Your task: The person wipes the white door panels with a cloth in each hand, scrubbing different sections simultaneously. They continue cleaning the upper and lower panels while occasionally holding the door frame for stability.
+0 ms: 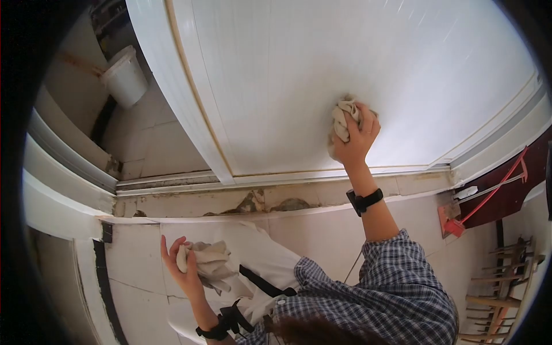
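1. Right hand (359, 135) curls around a beige cloth (342, 122) against the white door panel (287, 69).
2. Left hand (185, 276), partly open, grips a second cloth (211, 259) below the sill (172, 204).
3. Beyond the panel's left edge, a bucket (127, 80) stands on tiles.

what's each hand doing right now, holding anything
Left hand: closed loosely around a crumpled beige cloth, index finger extended.
Right hand: gripping another crumpled cloth against the white door panel.
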`<move>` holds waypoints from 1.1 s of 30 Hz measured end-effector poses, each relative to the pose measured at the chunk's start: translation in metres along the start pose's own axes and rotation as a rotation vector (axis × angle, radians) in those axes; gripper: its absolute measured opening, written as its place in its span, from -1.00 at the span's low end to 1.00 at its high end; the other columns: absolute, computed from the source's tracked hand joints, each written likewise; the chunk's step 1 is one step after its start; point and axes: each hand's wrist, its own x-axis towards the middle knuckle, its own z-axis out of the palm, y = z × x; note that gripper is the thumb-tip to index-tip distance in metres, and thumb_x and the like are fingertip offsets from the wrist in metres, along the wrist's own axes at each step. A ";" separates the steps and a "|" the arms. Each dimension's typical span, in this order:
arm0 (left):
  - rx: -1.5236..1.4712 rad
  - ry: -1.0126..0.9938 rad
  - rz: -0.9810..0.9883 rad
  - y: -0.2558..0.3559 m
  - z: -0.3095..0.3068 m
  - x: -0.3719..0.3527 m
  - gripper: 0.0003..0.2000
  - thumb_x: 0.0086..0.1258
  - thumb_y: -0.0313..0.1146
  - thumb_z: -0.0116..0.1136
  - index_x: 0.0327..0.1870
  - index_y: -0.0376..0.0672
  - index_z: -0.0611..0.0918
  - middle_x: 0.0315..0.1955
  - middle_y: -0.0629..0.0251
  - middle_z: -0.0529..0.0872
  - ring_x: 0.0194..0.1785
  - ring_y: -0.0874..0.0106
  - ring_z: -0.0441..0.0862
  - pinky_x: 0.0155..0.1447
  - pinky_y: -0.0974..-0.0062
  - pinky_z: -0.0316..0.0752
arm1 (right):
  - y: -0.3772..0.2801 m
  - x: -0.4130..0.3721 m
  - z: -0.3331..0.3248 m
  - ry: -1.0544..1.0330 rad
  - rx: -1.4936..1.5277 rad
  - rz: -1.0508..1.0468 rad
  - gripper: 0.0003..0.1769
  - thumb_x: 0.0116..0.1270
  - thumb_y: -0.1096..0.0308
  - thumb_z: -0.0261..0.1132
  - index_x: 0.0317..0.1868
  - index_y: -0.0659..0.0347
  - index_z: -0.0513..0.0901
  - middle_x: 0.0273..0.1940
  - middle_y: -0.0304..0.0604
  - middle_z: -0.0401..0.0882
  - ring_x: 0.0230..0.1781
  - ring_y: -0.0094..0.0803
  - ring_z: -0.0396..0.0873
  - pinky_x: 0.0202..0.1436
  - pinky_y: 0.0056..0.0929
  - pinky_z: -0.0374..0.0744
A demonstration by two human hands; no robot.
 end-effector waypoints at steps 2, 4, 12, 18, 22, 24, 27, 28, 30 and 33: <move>-0.013 0.004 -0.009 0.002 0.001 0.000 -0.34 0.23 -0.56 0.09 0.39 -0.22 0.16 -0.03 0.16 0.53 -0.03 0.42 0.46 0.20 0.45 0.30 | 0.000 -0.002 0.001 -0.017 0.010 0.004 -0.51 -0.26 0.36 0.34 -0.15 0.09 0.66 0.17 -0.14 0.38 0.13 -0.09 0.27 0.14 -0.06 0.23; 0.038 -0.013 0.006 0.003 0.000 0.001 -0.37 0.25 -0.57 0.05 0.39 -0.18 0.17 -0.02 0.17 0.52 -0.03 0.43 0.46 0.20 0.43 0.33 | -0.003 -0.018 0.003 -0.057 0.023 0.002 -0.49 -0.26 0.37 0.34 -0.13 0.10 0.66 0.18 -0.13 0.37 0.13 -0.08 0.26 0.15 -0.06 0.22; 0.009 0.015 -0.002 -0.004 -0.005 0.002 -0.37 0.25 -0.55 0.06 0.39 -0.17 0.18 -0.02 0.17 0.53 -0.02 0.43 0.46 0.22 0.43 0.32 | -0.018 -0.001 0.005 0.007 0.185 0.240 -0.59 -0.11 0.44 0.31 -0.13 0.24 0.64 0.19 -0.03 0.34 0.14 -0.01 0.26 0.22 -0.08 0.21; 0.011 0.032 -0.034 -0.004 -0.003 0.000 -0.34 0.21 -0.56 0.08 0.38 -0.22 0.17 -0.02 0.16 0.53 -0.03 0.42 0.47 0.21 0.44 0.30 | -0.034 -0.022 0.011 -0.023 0.400 0.451 -0.61 0.06 0.48 0.31 -0.03 0.30 0.60 0.19 0.06 0.26 0.18 -0.03 0.24 0.26 -0.15 0.22; -0.010 -0.031 -0.054 -0.004 -0.002 0.005 -0.32 0.20 -0.57 0.07 0.40 -0.20 0.15 0.04 0.15 0.51 -0.07 0.43 0.51 0.15 0.49 0.36 | -0.043 0.008 0.007 0.063 0.530 0.544 -0.67 0.15 0.49 0.30 -0.03 0.31 0.60 0.19 0.05 0.23 0.19 -0.04 0.23 0.26 -0.21 0.24; 0.034 -0.098 -0.043 0.002 0.002 0.012 -0.31 0.20 -0.58 0.05 0.41 -0.17 0.14 0.10 0.15 0.49 -0.09 0.43 0.53 0.13 0.51 0.39 | -0.044 0.009 0.005 0.059 0.532 0.574 -0.67 0.17 0.48 0.30 -0.02 0.31 0.59 0.19 0.05 0.23 0.19 -0.05 0.22 0.26 -0.21 0.25; 0.108 -0.212 -0.051 0.017 0.012 0.040 -0.28 0.18 -0.58 0.04 0.43 -0.13 0.11 0.19 0.15 0.43 -0.04 0.39 0.54 0.15 0.50 0.38 | -0.051 -0.010 0.005 -0.010 0.483 0.626 -0.68 0.17 0.47 0.30 -0.03 0.32 0.59 0.18 0.04 0.25 0.20 -0.08 0.23 0.25 -0.24 0.26; 0.053 -0.257 -0.087 0.022 0.016 0.052 -0.27 0.18 -0.57 0.05 0.43 -0.12 0.10 0.22 0.14 0.41 0.02 0.35 0.52 0.20 0.46 0.35 | -0.050 -0.016 0.006 -0.037 0.464 0.640 -0.68 0.17 0.45 0.30 -0.05 0.34 0.59 0.17 0.04 0.25 0.19 -0.12 0.24 0.24 -0.26 0.28; 0.152 -0.340 -0.013 0.017 0.019 0.073 -0.26 0.18 -0.54 0.06 0.44 -0.10 0.08 0.26 0.14 0.38 0.14 0.30 0.46 0.28 0.39 0.27 | -0.047 -0.029 -0.001 -0.088 0.535 0.758 -0.68 0.18 0.43 0.31 -0.04 0.35 0.57 0.15 0.01 0.28 0.15 -0.20 0.30 0.20 -0.32 0.33; 0.372 -0.434 0.172 -0.003 0.021 0.108 -0.24 0.19 -0.49 0.08 0.46 -0.08 0.06 0.29 0.13 0.36 0.31 0.26 0.31 0.38 0.31 0.13 | -0.036 -0.033 -0.027 -0.120 0.818 1.109 -0.60 0.20 0.39 0.31 0.04 0.33 0.49 -0.03 -0.13 0.47 -0.06 -0.44 0.46 0.02 -0.51 0.45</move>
